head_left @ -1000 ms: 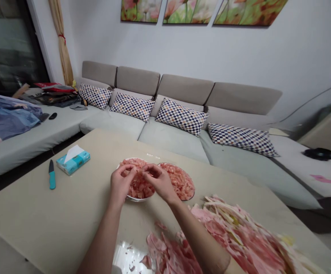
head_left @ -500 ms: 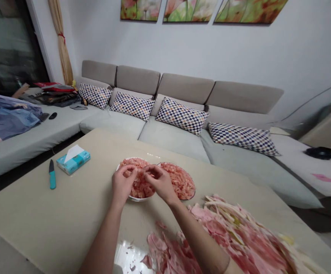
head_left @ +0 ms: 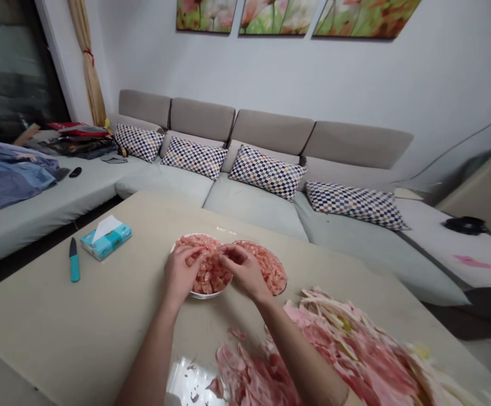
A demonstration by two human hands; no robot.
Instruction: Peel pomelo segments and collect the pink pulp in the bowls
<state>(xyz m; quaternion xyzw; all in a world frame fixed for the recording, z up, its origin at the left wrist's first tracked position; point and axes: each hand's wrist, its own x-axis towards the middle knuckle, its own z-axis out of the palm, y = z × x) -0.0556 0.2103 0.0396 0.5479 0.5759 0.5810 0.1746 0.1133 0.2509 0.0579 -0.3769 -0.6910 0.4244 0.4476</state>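
Observation:
Over a white bowl [head_left: 205, 295] heaped with pink pulp pieces [head_left: 211, 276], which look like pomelo flesh, I hold both hands close together. My left hand [head_left: 181, 270] is at the bowl's left side, thumb and fingertips pinched. My right hand [head_left: 243, 268] pinches in the same way at the bowl's right side, fingertips a little apart from the left ones. Whatever sits in either pinch is too small to tell from the pulp behind. A second dish [head_left: 285, 287] of similar pulp stands just right of the bowl, partly behind my right hand.
A large pile of pink and whitish peelings [head_left: 355, 344] covers the table's right front. Small scraps lie on the table [head_left: 114, 316] near my forearms. At the left are a knife [head_left: 74, 262] with a turquoise handle and a tissue pack [head_left: 106, 239]. Behind stands a sofa [head_left: 253, 208] with checked cushions.
My hands have drawn slightly apart at the fingertips, still above the bowl. The view has shifted a little. The bowls, knife and peelings stay in place.

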